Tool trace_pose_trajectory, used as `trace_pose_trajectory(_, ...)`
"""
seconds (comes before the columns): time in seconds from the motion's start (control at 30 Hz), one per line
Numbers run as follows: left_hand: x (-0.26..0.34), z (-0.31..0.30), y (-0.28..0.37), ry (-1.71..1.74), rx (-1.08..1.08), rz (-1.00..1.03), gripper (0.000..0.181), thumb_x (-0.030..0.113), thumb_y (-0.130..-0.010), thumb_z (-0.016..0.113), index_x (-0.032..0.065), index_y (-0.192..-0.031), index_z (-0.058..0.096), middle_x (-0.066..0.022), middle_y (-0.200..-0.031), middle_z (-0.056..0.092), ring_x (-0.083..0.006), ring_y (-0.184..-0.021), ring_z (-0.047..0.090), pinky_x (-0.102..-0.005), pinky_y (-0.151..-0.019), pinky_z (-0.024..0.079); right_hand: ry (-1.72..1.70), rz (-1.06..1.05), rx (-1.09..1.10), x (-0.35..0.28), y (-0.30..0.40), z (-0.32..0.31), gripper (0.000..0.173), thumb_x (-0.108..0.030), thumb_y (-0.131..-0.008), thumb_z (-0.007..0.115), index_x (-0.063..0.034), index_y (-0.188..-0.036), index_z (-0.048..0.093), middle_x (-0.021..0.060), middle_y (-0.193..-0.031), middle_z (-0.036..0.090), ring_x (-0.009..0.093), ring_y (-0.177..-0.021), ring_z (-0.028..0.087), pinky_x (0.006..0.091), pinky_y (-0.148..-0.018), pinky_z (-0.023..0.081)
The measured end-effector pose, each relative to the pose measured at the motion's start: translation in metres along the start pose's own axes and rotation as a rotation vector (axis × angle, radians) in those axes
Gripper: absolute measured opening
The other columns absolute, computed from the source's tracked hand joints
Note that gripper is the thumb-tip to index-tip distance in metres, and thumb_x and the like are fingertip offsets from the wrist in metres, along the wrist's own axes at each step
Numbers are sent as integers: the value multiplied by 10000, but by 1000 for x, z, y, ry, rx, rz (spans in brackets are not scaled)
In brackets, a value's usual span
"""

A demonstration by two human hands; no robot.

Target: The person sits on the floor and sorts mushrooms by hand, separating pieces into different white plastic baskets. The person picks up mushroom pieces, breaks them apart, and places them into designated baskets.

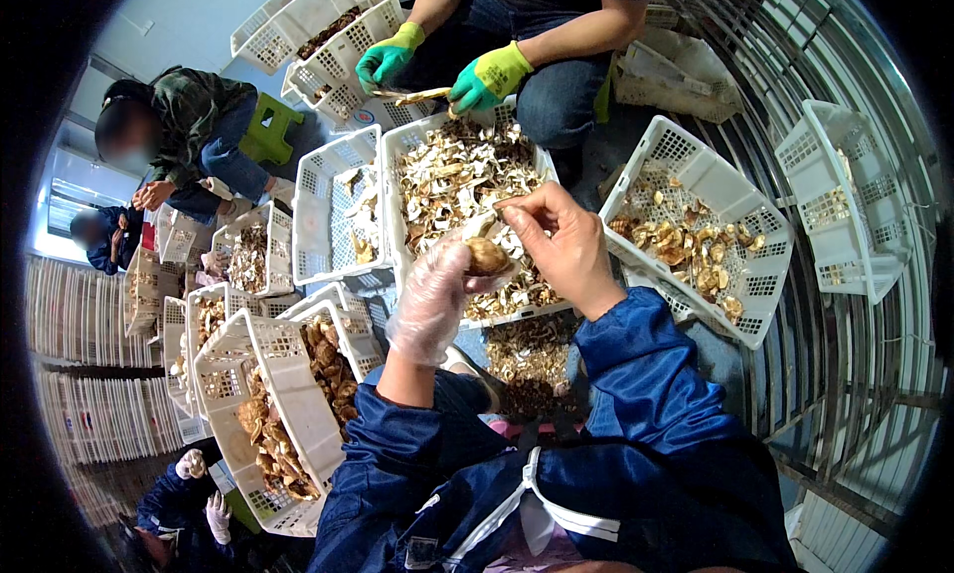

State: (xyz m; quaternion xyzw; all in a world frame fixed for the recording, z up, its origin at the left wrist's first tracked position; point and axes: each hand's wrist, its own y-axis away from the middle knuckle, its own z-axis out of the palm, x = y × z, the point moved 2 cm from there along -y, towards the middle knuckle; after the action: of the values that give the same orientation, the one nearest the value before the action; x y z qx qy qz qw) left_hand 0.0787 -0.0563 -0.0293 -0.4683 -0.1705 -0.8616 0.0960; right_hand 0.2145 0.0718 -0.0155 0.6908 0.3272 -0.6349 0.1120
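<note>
My left hand [436,297], in a clear plastic glove, holds a mushroom with a rounded brown cap [488,257]. Its pale stem [479,225] points up and away from me. Bare, my right hand [566,237] pinches at the stem's far end with thumb and forefinger. Something small and brown shows between those fingertips, too small to name. Both hands are above a white plastic crate [393,193] heaped with pale and brown mushroom stems and trimmings [469,174].
At right, a tilted white crate [771,275] holds mushrooms. Crates of brown mushrooms [272,439] stand left; another crate [302,223] has pale pieces. Opposite, a person in green-yellow gloves [488,77] holds a long strip. Metal racking [805,394] lines the right. Trimmings [525,364] litter the floor.
</note>
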Motion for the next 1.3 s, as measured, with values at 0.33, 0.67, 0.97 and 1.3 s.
trace_pose_trajectory(0.33,-12,-21,-9,170,110,-23,457,366,-1057,599,29,-1361,544,-123,-1174,698,-252,-1028,729,-337,-758,678,31,-244,12,12,-1,14,103,-95,-943,751,-33,-994,686,132,-1121,760,219,-932,760,329,-800,597)
trace_pose_trajectory(0.67,-14,-30,-6,228,80,-12,434,356,-1052,610,24,-1330,595,-127,-1182,694,-226,-1011,686,-316,-772,621,52,-235,-19,7,-3,10,145,-161,-961,711,-58,-1050,663,118,-942,759,307,-820,757,396,-695,585)
trace_pose_trajectory(0.97,-11,-29,0,410,-47,-79,471,408,-1029,629,41,-1323,608,-95,-1123,714,-201,-920,642,-308,-643,486,-128,-124,6,9,-1,4,151,-143,-944,720,-31,-958,619,80,-765,691,179,-714,695,365,-687,570)
trace_pose_trajectory(1.3,6,-23,-7,538,-326,52,549,344,-1039,616,20,-1462,484,-126,-1138,654,-153,-810,531,-251,-528,460,-298,102,35,28,-16,11,195,-100,-997,706,-26,-900,554,17,-809,642,90,-769,643,273,-665,534)
